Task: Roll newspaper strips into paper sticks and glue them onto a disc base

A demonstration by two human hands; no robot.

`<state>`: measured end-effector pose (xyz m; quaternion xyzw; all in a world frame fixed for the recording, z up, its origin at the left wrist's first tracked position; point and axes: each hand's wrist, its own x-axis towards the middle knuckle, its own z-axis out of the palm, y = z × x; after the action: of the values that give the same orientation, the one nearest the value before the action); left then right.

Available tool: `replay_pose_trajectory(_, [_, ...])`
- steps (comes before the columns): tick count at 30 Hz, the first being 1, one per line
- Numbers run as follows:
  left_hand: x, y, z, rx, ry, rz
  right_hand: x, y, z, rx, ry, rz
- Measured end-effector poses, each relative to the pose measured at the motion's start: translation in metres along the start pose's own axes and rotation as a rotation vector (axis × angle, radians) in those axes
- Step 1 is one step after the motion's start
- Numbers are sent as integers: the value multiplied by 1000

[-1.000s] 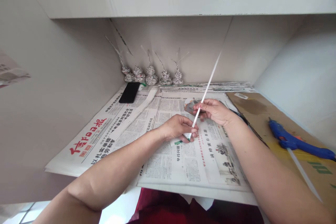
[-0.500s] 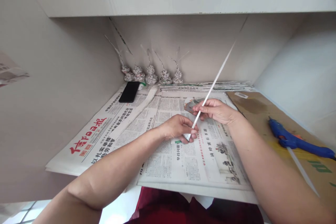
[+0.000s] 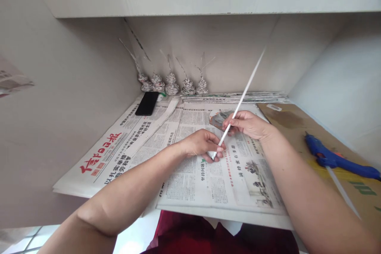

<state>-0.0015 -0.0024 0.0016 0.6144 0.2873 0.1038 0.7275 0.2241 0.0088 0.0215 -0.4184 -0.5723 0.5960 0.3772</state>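
Observation:
A long, thin white paper tube [image 3: 247, 88] slants up and to the right, over the newspapers. At its lower end my left hand [image 3: 204, 145] is closed, with thumb and fingers pinching the tube. Higher up, my right hand [image 3: 245, 124] grips the tube between thumb and fingertips. Behind the right hand's fingers lies a grey and white patterned piece [image 3: 217, 119], partly covered by them. Beneath both hands spread newspapers [image 3: 190, 184] with printed columns and red lettering. The tube's far tip is blurred against the back wall.
Several gourd-shaped woven paper pieces [image 3: 172, 84] stand along the back wall. A bundle of thin paper sticks [image 3: 253, 97] lies right of them. On the left is a black phone [image 3: 147, 103]. A blue glue gun [image 3: 333, 158] rests on cardboard [image 3: 287, 127] at right.
The right hand has shifted slightly to the right and is still on the tube. My left hand keeps its pinch at the lower end, almost unmoved.

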Motion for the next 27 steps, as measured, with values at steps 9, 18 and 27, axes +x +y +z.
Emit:
replay_pose_trajectory(9, [-1, 3, -1, 29, -47, -34, -2, 0, -2, -36, -124, 40])
replay_pose_trajectory(18, [-4, 6, -3, 47, -28, -37, -1, -2, 3, -62, -17, 25])
replay_pose_trajectory(27, [-5, 6, -9, 51, -55, -23, 3, 4, 1, 24, 116, -39])
